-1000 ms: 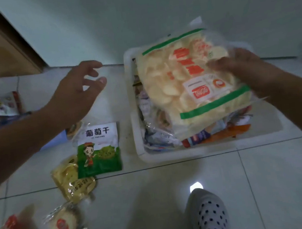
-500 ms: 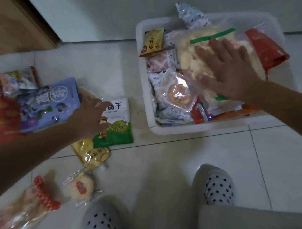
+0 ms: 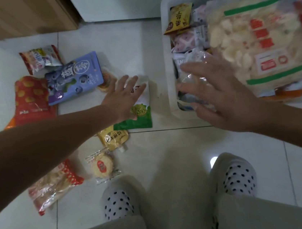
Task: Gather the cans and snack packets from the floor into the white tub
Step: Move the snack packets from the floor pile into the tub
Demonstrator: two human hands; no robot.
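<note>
While neither hand holds anything, my left hand lies spread over the upper half of the green-and-white packet, fingers straight and apart; whether the palm touches it I cannot tell. This packet lies on the floor at centre frame, just left of the white tub. Its long axis runs from top to bottom of the frame, and my forearm crosses it from the lower left. My right hand, likewise open with fingers splayed, hovers over the tub's near left corner. It stands farther from the packet, so I judge the pick-up falls to the left hand, followed by a short carry rightward over the rim. Counted on the floor are eight packets: the green-and-white one, a yellow spout pouch, a round cracker in clear wrap, a clear bag with red trim, a blue packet, a red packet, a small packet at upper left, and a small round snack beside the blue one. No cans are visible. The tub already holds several packets, a large bag of pale crisps uppermost.
</note>
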